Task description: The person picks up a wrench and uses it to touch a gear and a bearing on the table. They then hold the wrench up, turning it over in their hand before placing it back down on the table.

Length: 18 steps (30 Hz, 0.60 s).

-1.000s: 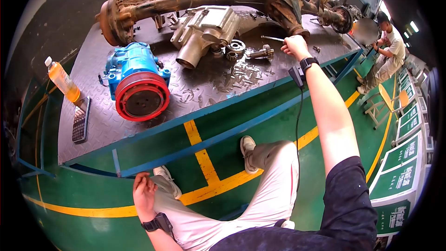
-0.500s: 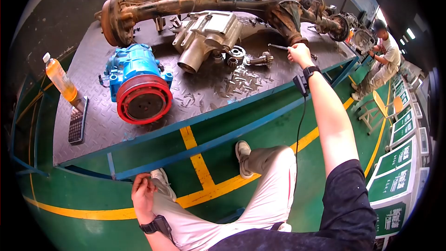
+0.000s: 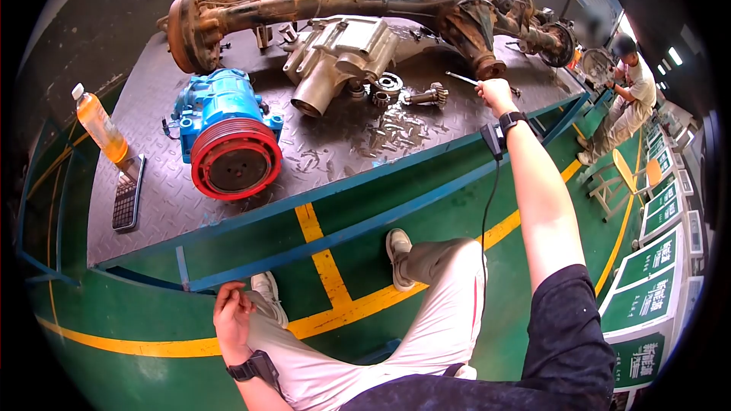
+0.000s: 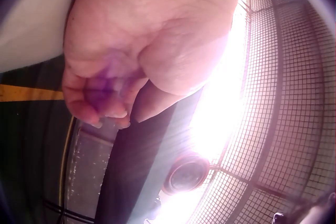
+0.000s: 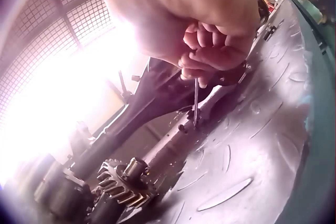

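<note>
Pinching a thin metal rod [image 3: 462, 78] just nr side of the axle [image 3: 381, 4], person's R hand [image 3: 496, 96] is mostly closed; L hand [image 3: 234, 321], loosely curled, holds nothing, well apart from axle. Rod's prob. light, stiff, maybe oil-slick; best gripped nr one end.

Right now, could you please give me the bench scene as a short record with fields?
Right hand: pinches a thin metal rod
Left hand: fingers loosely curled, nothing visible in it
Bench: treadplate top, blue frame
Back: rusty axle assembly
Middle: silver metal housing, gear shaft to its right
Left side: blue compressor with red pulley, orange drink bottle, phone
</note>
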Each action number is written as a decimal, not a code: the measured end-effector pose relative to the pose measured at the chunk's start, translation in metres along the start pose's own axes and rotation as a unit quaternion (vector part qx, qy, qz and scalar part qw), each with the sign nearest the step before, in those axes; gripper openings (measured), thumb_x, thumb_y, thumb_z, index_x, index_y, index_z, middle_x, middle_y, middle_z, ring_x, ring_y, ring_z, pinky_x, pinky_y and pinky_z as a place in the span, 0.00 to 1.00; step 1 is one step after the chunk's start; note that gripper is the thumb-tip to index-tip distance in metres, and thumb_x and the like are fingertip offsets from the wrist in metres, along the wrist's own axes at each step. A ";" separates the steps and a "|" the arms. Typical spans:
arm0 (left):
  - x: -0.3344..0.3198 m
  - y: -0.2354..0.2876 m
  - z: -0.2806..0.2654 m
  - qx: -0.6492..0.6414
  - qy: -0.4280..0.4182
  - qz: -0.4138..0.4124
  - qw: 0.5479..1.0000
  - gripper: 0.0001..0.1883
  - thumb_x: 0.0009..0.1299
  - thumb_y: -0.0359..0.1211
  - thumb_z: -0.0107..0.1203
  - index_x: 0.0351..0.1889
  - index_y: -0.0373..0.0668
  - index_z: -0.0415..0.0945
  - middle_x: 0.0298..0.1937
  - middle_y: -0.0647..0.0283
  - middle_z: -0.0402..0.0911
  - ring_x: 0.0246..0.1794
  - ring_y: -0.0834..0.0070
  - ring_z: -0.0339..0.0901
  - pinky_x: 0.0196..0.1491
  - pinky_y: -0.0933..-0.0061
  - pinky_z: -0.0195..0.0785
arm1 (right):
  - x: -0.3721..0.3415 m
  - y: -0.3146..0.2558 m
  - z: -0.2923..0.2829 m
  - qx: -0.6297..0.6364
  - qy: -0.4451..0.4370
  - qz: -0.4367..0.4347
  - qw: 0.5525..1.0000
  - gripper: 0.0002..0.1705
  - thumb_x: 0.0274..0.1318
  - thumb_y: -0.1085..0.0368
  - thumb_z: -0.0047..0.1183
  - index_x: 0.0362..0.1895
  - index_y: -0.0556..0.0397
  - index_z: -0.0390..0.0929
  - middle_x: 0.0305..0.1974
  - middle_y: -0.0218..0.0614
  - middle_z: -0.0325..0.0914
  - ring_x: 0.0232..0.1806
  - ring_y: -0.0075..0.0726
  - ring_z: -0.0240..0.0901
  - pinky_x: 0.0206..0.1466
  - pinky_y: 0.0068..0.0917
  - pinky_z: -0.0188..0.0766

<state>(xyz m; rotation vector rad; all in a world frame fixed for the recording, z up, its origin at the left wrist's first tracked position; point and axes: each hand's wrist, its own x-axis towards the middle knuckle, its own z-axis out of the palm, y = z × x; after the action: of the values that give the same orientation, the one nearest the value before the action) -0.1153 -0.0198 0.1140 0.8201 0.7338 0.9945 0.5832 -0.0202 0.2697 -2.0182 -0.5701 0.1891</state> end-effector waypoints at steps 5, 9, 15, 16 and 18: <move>-0.001 0.000 -0.002 0.004 0.002 0.002 1.000 0.09 0.69 0.30 0.47 0.44 0.38 0.72 0.26 0.70 0.65 0.28 0.80 0.63 0.34 0.74 0.63 | 0.014 0.008 0.000 0.005 -0.014 0.003 1.000 0.11 0.51 0.64 0.53 0.21 0.54 0.80 0.16 0.28 0.73 0.13 0.24 0.62 0.17 0.24 0.58; -0.003 0.001 0.002 0.012 0.007 0.011 1.000 0.09 0.70 0.31 0.46 0.45 0.39 0.72 0.24 0.69 0.65 0.25 0.81 0.60 0.34 0.74 0.60 | 0.009 0.013 0.000 0.066 -0.008 0.010 0.998 0.11 0.48 0.62 0.54 0.20 0.53 0.81 0.16 0.30 0.73 0.13 0.27 0.63 0.18 0.28 0.58; -0.006 -0.001 -0.008 0.027 0.010 0.011 1.000 0.09 0.71 0.31 0.46 0.45 0.40 0.72 0.25 0.69 0.65 0.25 0.81 0.60 0.34 0.75 0.59 | -0.004 0.017 0.003 0.092 -0.049 0.011 0.995 0.10 0.48 0.64 0.53 0.20 0.54 0.81 0.15 0.31 0.74 0.16 0.27 0.67 0.19 0.28 0.60; -0.007 0.000 -0.008 0.028 0.008 0.011 1.000 0.09 0.71 0.31 0.47 0.45 0.40 0.72 0.25 0.69 0.65 0.25 0.81 0.60 0.34 0.75 0.59 | -0.004 0.020 0.004 0.063 -0.023 -0.016 0.998 0.10 0.48 0.64 0.53 0.20 0.54 0.81 0.15 0.30 0.73 0.16 0.26 0.66 0.19 0.28 0.59; -0.009 0.002 -0.008 0.029 0.006 0.009 1.000 0.09 0.71 0.31 0.47 0.45 0.40 0.72 0.25 0.69 0.65 0.25 0.81 0.60 0.34 0.76 0.58 | -0.006 0.023 0.011 0.003 0.028 -0.067 0.997 0.10 0.48 0.64 0.53 0.21 0.55 0.81 0.14 0.29 0.72 0.15 0.26 0.64 0.18 0.27 0.57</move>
<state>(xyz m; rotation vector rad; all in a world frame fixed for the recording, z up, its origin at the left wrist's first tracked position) -0.1257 -0.0254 0.1127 0.8728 0.7686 0.9993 0.5814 -0.0234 0.2441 -1.9647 -0.6657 0.0525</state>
